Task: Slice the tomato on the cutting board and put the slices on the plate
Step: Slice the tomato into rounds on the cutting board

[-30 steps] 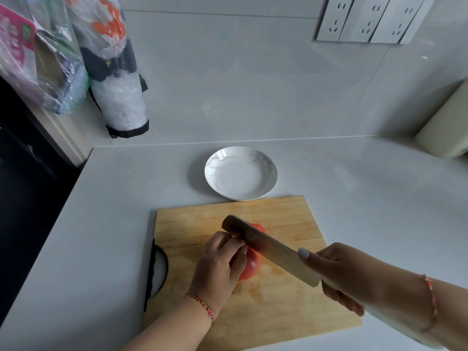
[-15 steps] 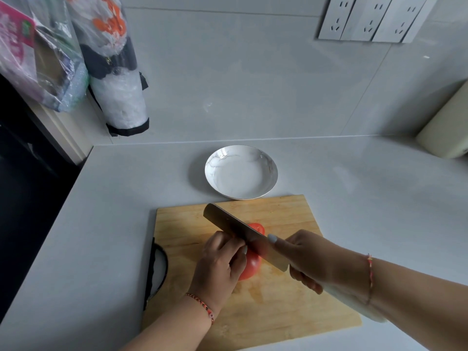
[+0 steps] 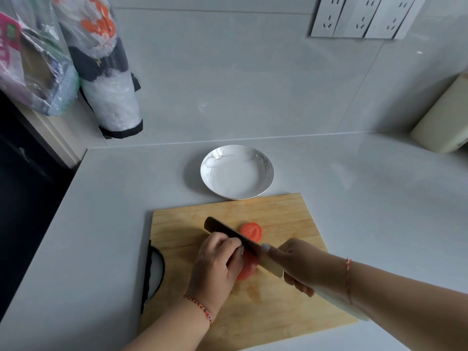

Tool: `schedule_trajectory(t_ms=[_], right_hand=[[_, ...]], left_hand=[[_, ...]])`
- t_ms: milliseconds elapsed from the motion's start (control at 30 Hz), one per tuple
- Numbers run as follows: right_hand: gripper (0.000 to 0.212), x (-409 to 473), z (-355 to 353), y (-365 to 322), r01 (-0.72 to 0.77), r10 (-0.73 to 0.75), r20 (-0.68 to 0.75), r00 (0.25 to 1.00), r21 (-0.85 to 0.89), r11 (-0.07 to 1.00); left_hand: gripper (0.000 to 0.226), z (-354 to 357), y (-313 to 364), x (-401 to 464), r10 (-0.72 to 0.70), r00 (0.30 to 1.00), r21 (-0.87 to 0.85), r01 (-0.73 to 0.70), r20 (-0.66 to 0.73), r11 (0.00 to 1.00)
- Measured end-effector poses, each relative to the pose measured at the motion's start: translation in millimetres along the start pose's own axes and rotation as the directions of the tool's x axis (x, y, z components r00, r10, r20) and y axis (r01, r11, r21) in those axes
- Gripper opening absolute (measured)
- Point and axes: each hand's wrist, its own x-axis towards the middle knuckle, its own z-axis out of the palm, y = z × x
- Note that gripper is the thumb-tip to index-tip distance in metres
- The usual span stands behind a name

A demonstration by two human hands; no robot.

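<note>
A red tomato (image 3: 247, 268) lies on the wooden cutting board (image 3: 291, 219). My left hand (image 3: 215, 267) grips it from the left with curled fingers. One cut slice (image 3: 251, 231) lies flat on the board just beyond the blade. My right hand (image 3: 298, 264) holds the knife (image 3: 228, 233) by its pale handle, forefinger stretched along the blade's spine. The blade stands in the tomato, between my left fingers and the slice. A white marbled plate (image 3: 266, 171) with nothing on it sits behind the board.
The grey counter (image 3: 367, 198) runs to a tiled wall with sockets (image 3: 359, 19). Plastic bags (image 3: 76, 67) hang at the upper left. A cream container (image 3: 440, 122) stands at the right. The board's black handle (image 3: 152, 274) sticks out on its left. The counter ends at a dark drop on the left.
The knife has slid forward and gone down through the tomato. A slice has come off and now lies flat beyond the blade. My left hand has stayed on the tomato.
</note>
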Motion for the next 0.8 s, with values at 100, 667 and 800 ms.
schedule_trajectory(t_ms=[100,667,800], right_hand=[[0.058,-2,1,12,-0.013,0.013,0.004,1.000,0.011,1.000],[0.056,-16,1,32,-0.083,0.091,-0.036,0.995,0.177,0.981],[0.058,-24,-5,28,-0.072,0.081,-0.041,0.996,0.193,0.979]], left_hand=[[0.010,1,-2,0,0.005,1.000,0.001,-0.005,-0.011,1.000],[0.013,-3,3,-13,-0.013,1.000,0.033,0.013,0.006,0.999],[0.013,-4,3,-12,-0.017,1.000,0.028,0.017,0.009,0.999]])
